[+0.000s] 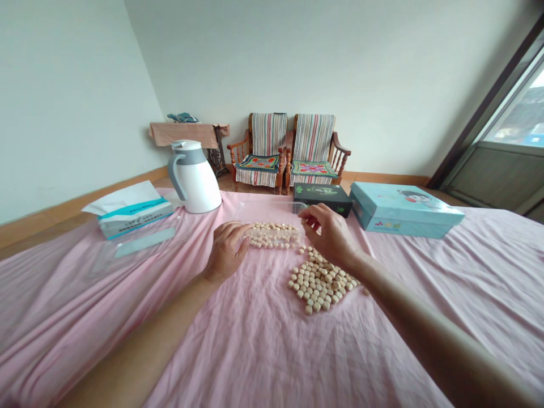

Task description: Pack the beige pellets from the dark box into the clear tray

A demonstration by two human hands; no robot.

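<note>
left hand (226, 251): fingers together, extended, at near edge of clear tub (272, 207) | right hand (330, 234): fingers curled over tub's right end, pinch unclear | tub: pale seeds (272, 235) in a band, near end | loose seeds (318, 283): heaped outside tub, on pink sheet (238, 351), below right hand

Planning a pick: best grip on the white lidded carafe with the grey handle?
Grip the curved grey handle of the white lidded carafe, coming from the left: the carafe stands upright on the pink cloth, and the handle's loop faces that side.
</note>
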